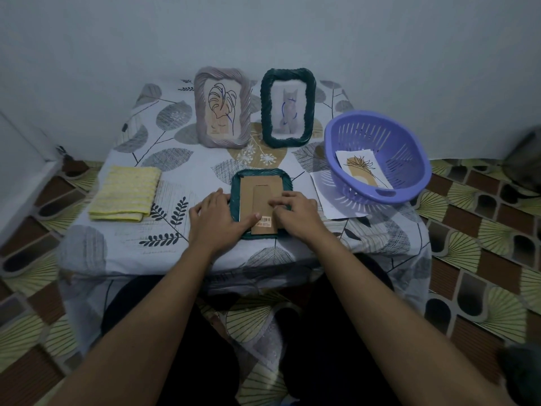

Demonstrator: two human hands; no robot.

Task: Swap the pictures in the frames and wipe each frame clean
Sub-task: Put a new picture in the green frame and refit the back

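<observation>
A green frame (261, 174) lies face down near the table's front edge, its brown cardboard back (261, 197) turned up. My left hand (218, 219) rests on the frame's left edge with its thumb pressing the cardboard's lower part. My right hand (295, 212) lies on the right side, fingers bent onto the cardboard. At the back stand a grey frame (222, 108) with a leaf drawing and a dark green frame (288, 108) with a pale figure picture. A folded yellow cloth (127, 193) lies at the left.
A purple slotted basket (377, 156) at the right holds a picture of a plant (363, 168). It stands partly on a white sheet (328, 200). The small table has a leaf-patterned cloth (175, 159). A wall rises close behind it, with patterned floor on both sides.
</observation>
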